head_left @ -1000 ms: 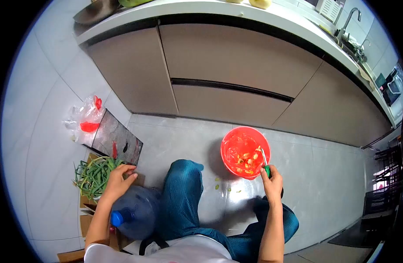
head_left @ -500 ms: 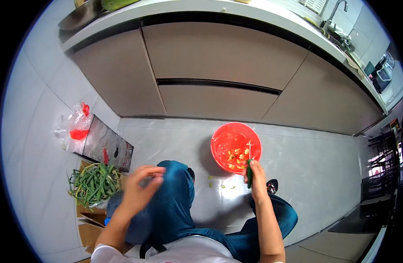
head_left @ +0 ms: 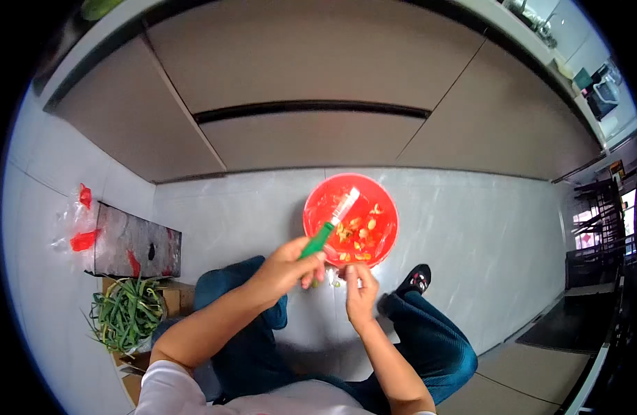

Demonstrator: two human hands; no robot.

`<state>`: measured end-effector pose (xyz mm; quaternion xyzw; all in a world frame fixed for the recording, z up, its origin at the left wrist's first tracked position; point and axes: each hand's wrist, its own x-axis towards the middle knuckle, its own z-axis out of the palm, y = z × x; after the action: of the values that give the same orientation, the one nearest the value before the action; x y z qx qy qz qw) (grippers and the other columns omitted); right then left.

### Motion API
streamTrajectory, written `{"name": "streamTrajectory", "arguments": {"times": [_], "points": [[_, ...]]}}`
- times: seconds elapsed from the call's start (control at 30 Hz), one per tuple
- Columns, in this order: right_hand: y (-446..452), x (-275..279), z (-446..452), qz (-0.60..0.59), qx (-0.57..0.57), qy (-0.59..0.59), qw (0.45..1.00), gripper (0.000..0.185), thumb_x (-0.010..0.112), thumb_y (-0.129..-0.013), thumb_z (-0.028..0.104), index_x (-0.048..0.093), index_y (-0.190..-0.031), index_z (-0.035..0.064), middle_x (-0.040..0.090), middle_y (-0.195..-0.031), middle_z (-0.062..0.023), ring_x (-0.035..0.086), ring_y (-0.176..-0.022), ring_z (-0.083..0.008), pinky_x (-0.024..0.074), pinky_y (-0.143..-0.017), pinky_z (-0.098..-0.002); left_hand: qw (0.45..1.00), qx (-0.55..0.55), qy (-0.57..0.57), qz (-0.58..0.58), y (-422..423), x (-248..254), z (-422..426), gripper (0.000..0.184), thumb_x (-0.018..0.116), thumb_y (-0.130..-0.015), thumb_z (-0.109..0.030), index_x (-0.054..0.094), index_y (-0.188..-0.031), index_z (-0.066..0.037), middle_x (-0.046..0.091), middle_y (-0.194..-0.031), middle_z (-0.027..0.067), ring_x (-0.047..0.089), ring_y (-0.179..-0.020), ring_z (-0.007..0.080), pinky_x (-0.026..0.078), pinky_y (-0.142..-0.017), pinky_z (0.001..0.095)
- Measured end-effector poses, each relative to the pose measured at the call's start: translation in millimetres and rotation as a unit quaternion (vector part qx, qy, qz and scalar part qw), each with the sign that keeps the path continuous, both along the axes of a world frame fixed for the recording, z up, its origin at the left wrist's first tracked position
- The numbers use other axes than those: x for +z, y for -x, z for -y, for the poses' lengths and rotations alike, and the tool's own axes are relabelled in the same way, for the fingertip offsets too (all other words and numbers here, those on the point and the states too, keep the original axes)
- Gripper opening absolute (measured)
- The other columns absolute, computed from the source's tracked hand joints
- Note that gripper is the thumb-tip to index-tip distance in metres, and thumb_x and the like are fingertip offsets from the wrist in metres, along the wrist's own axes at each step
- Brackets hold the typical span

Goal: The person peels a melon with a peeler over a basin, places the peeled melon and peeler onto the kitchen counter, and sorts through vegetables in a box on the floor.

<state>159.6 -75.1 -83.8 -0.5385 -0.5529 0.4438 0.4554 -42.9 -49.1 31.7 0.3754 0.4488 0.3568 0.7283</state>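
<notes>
A green-handled knife (head_left: 317, 240) is gripped in my left hand (head_left: 285, 268), its pale blade slanting up over the inside of a red bucket (head_left: 308, 216). My right hand (head_left: 361, 296) is at the bucket's near rim, with thumb and fingers pinched together. Whatever lies between those fingertips, if anything, is too small to make out. Inside the bucket are several yellowish and pale green scraps (head_left: 356, 233) on a red plastic lining. A few small green bits (head_left: 336, 283) lie on the floor between my hands.
On the left, a bunch of green leafy stalks (head_left: 128, 315) sits on a cardboard box (head_left: 174, 299). Behind it are a dark mesh bin (head_left: 135, 238) and a clear-and-red plastic bag (head_left: 76, 225). Brown cabinets (head_left: 297, 142) run along the far side. My shoe (head_left: 416, 278) stands right of the bucket.
The knife has passed from my right hand to my left. My left hand has moved right to the bucket, and my right hand has shifted left to its near rim. The view has tilted.
</notes>
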Motion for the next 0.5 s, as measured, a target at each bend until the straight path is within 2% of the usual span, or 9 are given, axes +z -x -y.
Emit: {"name": "streamTrajectory", "arguments": {"times": [0.1,0.17,0.27,0.3,0.33,0.37,0.43,0.47,0.5], "points": [[-26.2,-131.3,23.8,0.193,0.031,0.12,0.973,0.028,0.071,-0.096,0.021,0.07,-0.109,-0.0033,0.073,-0.1,-0.0146,0.071,-0.093,-0.0209,0.055,-0.076,-0.0351,0.991,0.088,0.049,0.092,7.2,22.4,-1.1,0.027,0.055,-0.105,-0.022,0.057,-0.123,-0.001,0.061,-0.081,0.0052,0.052,-0.066,0.0096,0.042,-0.064,0.0255],[-64.1,-255.3,53.8,0.23,-0.05,0.261,0.936,0.037,0.079,-0.088,0.026,0.07,-0.109,-0.0035,0.073,-0.104,-0.0173,0.071,-0.093,-0.0258,0.0562,-0.081,-0.0368,0.986,0.131,0.056,0.091,10.1,32.5,-4.7,0.028,0.053,-0.105,-0.021,0.058,-0.123,-0.001,0.058,-0.08,0.0053,0.049,-0.065,0.0107,0.041,-0.063,0.0277],[-108.8,-349.7,71.7,0.251,-0.08,0.343,0.902,0.053,0.084,-0.081,0.032,0.066,-0.115,-0.0045,0.069,-0.112,-0.0239,0.066,-0.103,-0.0351,0.053,-0.091,-0.0422,0.968,0.211,0.095,0.096,5.0,42.5,-3.9,0.029,0.052,-0.105,-0.021,0.057,-0.123,0.0,0.054,-0.077,0.0049,0.045,-0.063,0.0121,0.038,-0.063,0.0301],[-114.8,-366.1,73.9,0.221,-0.07,0.392,0.89,0.06,0.084,-0.079,0.035,0.063,-0.12,-0.0045,0.064,-0.117,-0.0274,0.061,-0.111,-0.0412,0.0493,-0.098,-0.0466,0.956,0.247,0.121,0.103,2.2,44.1,-5.5,0.029,0.052,-0.104,-0.021,0.057,-0.124,-0.001,0.053,-0.076,0.0043,0.044,-0.062,0.0124,0.037,-0.062,0.0302],[-94.5,-323.2,62.6,0.301,-0.11,0.374,0.87,0.06,0.085,-0.078,0.033,0.062,-0.119,-0.0036,0.063,-0.116,-0.0251,0.058,-0.113,-0.04,0.048,-0.099,-0.0458,0.953,0.247,0.129,0.122,0.5,44.3,-5.7,0.028,0.054,-0.103,-0.021,0.057,-0.124,-0.002,0.052,-0.075,0.0044,0.043,-0.061,0.0126,0.036,-0.06,0.0302],[-81.3,-295.9,51.7,0.298,-0.109,0.384,0.867,0.06,0.085,-0.078,0.033,0.062,-0.119,-0.0036,0.063,-0.116,-0.0251,0.058,-0.113,-0.04,0.048,-0.099,-0.0458,0.953,0.245,0.137,0.116,-0.8,44.1,-5.2,0.028,0.054,-0.103,-0.021,0.057,-0.124,-0.002,0.052,-0.075,0.0044,0.043,-0.061,0.0126,0.036,-0.06,0.0302],[-62.8,-271.5,33.9,0.292,-0.14,0.303,0.896,0.052,0.086,-0.077,0.029,0.064,-0.114,-0.0002,0.061,-0.115,-0.0218,0.056,-0.113,-0.0407,0.0458,-0.102,-0.0494,0.941,0.238,0.17,0.169,0.3,42.8,-3.7,0.028,0.052,-0.104,-0.019,0.054,-0.125,0.0,0.055,-0.079,0.008,0.045,-0.065,0.0144,0.039,-0.066,0.0341],[-55.1,-299.3,38.5,0.3,-0.145,0.213,0.918,0.048,0.083,-0.078,0.03,0.066,-0.113,0.0027,0.065,-0.115,-0.0212,0.058,-0.112,-0.0416,0.0473,-0.1,-0.0495,0.938,0.233,0.181,0.181,1.1,39.7,-1.9,0.028,0.052,-0.103,-0.018,0.053,-0.126,0.0,0.055,-0.079,0.0098,0.046,-0.066,0.0158,0.04,-0.066,0.0346],[-50.7,-309.1,33.9,0.367,-0.059,0.086,0.925,0.04,0.077,-0.08,0.03,0.069,-0.113,0.0074,0.069,-0.114,-0.0186,0.06,-0.112,-0.0423,0.0487,-0.098,-0.0503,0.938,0.232,0.185,0.178,-1.4,40.5,-4.5,0.028,0.052,-0.103,-0.018,0.053,-0.126,0.0,0.055,-0.079,0.0098,0.046,-0.066,0.0158,0.04,-0.066,0.0346]]}}
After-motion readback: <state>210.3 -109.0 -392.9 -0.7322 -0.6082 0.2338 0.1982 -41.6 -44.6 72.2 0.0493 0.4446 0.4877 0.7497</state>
